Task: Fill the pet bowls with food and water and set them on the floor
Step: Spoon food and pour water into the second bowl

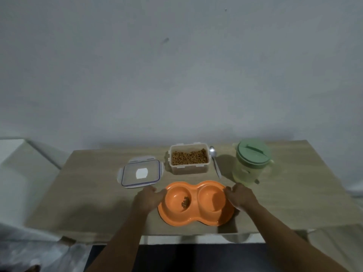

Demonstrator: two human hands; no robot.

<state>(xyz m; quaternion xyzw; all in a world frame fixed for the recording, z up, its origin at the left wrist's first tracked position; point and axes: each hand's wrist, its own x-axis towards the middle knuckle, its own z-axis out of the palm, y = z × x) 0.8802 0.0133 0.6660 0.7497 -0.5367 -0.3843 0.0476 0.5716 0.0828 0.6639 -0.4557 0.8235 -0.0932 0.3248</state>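
With both hands, left [147,199] and right [242,197], gripping the orange plastic double pet bowl [196,203] at its ends on the wooden bench [98,203], lifting it level toward the floor seemed next.

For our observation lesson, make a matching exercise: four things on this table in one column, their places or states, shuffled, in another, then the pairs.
Things:
1. orange plastic double pet bowl
2. clear rectangular food container
3. clear flat lid
4. green-lidded pale jug

States:
A. lies left of the container
B. stands at far right, closed
C. open, holds brown kibble
D. a hand at each end

Pairs: 1-D, 2-C, 3-A, 4-B
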